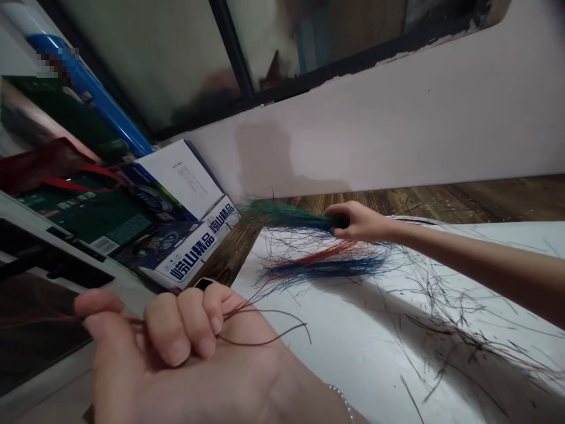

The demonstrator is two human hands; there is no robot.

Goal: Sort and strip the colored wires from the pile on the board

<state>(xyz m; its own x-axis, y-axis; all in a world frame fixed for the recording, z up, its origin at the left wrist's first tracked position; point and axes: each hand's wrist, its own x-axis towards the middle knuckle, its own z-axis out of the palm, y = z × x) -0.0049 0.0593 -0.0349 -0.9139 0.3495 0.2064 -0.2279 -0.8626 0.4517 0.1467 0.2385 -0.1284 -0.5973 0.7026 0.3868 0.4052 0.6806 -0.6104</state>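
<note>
In the foreground, my left hand [176,347] is palm up with its fingers curled closed. Thin reddish-brown wires [273,312] run through the grip; their ends stick out on both sides and one loops over to the right. Farther off, my right hand [353,219] is closed around one end of a bundle of thin green and blue wires [291,215]. Just below this bundle, orange wires [326,252] and a blue wire bundle [331,268] lie on a white sheet [344,341]. Inside both fists the wires are hidden.
Loose dark wires [477,347] are scattered over the sheet's right side. At left stand printed cartons [180,176], a green bag [88,206] with red handles and a blue tube [101,106]. A white wall [397,118] with a dark-framed window rises behind the wooden surface [441,197].
</note>
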